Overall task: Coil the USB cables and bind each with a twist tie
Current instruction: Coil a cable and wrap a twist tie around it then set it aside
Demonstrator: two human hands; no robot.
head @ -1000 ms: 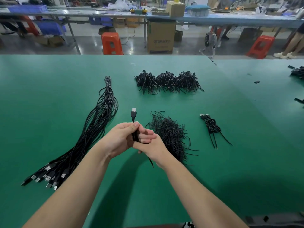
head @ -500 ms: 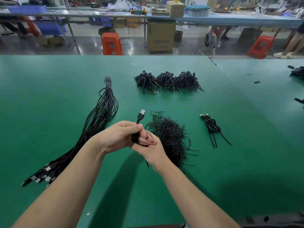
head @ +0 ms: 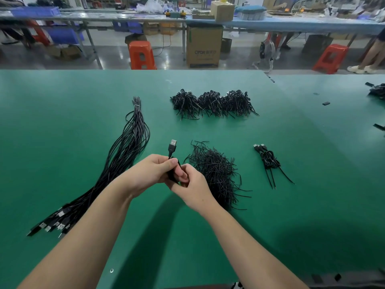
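My left hand grips a coiled black USB cable above the green table, its silver plug sticking up past my fingers. My right hand meets the left one and pinches at the coil's middle; a twist tie there is mostly hidden by my fingers. A long bundle of straight black USB cables lies to the left, plugs toward me. A loose pile of black twist ties lies just right of my hands. Coiled, tied cables rest farther right.
A row of three heaps of black bundles sits at the table's far middle. Small black pieces lie at the far right edge. Beyond the table stand orange stools, a cardboard box and another workbench.
The cable's plug has swung from tilted right back to nearly upright, and my hands have shifted slightly while working around the coil.
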